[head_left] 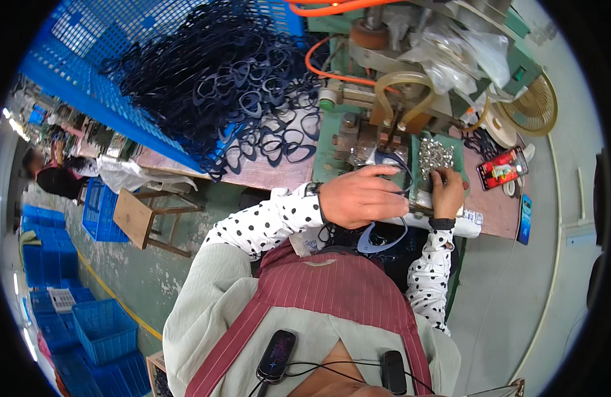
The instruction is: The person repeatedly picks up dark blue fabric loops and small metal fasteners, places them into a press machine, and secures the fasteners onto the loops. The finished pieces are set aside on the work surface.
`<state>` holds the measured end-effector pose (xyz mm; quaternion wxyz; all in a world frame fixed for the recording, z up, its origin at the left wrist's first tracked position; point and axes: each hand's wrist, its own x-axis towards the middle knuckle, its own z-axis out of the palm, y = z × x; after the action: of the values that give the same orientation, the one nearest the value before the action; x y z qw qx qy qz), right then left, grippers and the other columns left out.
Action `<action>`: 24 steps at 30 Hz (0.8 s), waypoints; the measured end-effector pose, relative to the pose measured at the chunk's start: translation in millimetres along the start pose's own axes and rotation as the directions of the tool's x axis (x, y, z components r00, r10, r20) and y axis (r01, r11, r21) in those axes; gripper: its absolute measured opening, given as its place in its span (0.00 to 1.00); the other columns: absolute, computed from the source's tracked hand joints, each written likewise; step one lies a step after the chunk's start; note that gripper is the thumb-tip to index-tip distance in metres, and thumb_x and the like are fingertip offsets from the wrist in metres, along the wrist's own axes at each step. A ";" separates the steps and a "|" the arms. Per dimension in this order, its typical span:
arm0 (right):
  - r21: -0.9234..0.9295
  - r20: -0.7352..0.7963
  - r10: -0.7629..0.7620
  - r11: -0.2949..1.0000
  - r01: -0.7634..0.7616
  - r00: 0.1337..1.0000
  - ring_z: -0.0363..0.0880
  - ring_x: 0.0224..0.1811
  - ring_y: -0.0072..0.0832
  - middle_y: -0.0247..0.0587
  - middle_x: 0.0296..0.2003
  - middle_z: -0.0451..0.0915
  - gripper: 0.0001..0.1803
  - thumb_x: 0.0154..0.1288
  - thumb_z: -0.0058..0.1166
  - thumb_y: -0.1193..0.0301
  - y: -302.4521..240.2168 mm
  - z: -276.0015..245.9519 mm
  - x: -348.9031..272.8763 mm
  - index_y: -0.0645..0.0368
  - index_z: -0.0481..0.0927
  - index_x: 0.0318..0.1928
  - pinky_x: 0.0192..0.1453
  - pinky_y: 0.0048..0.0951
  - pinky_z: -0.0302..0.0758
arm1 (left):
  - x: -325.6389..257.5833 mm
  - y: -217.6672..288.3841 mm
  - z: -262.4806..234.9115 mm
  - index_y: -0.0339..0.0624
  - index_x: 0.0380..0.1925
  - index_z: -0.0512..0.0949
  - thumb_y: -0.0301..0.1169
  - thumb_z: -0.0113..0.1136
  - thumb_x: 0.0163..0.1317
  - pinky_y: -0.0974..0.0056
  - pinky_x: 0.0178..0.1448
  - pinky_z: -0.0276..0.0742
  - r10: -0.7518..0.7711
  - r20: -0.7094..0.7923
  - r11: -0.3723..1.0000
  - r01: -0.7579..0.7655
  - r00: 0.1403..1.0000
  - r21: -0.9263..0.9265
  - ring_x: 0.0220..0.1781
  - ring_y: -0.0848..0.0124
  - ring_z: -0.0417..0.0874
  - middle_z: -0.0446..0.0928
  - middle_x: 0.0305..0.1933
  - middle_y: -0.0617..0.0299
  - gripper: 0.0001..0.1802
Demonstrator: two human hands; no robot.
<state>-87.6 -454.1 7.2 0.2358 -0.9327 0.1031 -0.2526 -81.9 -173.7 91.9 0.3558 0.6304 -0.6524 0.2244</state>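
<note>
My left hand (360,197) is at the front of a green bench machine (350,129), its fingers closed on a dark blue loop-shaped strap (389,159). One end of that strap lies under the machine's head, and its middle runs behind my fingers. Another part of a blue loop (385,242) hangs below the same hand; whether it is one piece with the strap is hidden. My right hand (449,193) reaches into a green tray (456,147) of small shiny metal parts (436,156). Thumb and fingers are pinched together there, and what they hold is too small to make out.
A blue basket (87,83) heaped with dark blue loops (206,79) stands at the back left. Orange hoses (312,58) hang by the machine. To the right are a red-screened phone (502,169), a blue phone (525,220) and a fan (531,102). A wooden stool (135,218) stands left.
</note>
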 end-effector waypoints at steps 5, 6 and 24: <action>0.239 -0.064 0.068 0.970 -0.050 0.996 0.81 0.39 0.40 0.45 0.36 0.83 0.07 0.60 0.62 0.68 13.0 6.2 -1.7 0.57 0.86 0.37 0.46 0.35 0.75 | -26.9 19.3 -11.1 0.48 0.47 0.79 0.30 0.63 0.52 0.49 0.54 0.73 -0.147 -0.207 0.925 0.209 0.967 0.317 0.48 0.60 0.80 0.79 0.49 0.56 0.19; 0.262 -0.071 0.089 0.963 -0.068 0.993 0.81 0.39 0.39 0.45 0.36 0.84 0.07 0.60 0.62 0.68 11.5 5.5 -3.1 0.57 0.86 0.37 0.46 0.34 0.75 | -46.6 16.6 -17.6 0.45 0.45 0.80 0.30 0.62 0.56 0.51 0.49 0.73 -0.371 -0.127 0.833 0.390 0.920 0.393 0.46 0.59 0.81 0.80 0.46 0.55 0.15; 0.088 -0.224 -0.024 0.995 0.044 0.974 0.79 0.35 0.47 0.47 0.30 0.82 0.05 0.54 0.62 0.74 -5.7 3.1 -8.7 0.56 0.84 0.34 0.42 0.44 0.74 | -187.5 -76.6 -60.5 0.39 0.35 0.79 0.41 0.57 0.62 0.47 0.40 0.76 -0.866 -0.454 -0.047 0.869 0.211 0.493 0.37 0.44 0.82 0.81 0.35 0.44 0.15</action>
<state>-93.0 -445.3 3.9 0.2615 -0.8881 0.1011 -0.3642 -4.7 -12.5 -21.0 0.1615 0.9723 0.0269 0.1670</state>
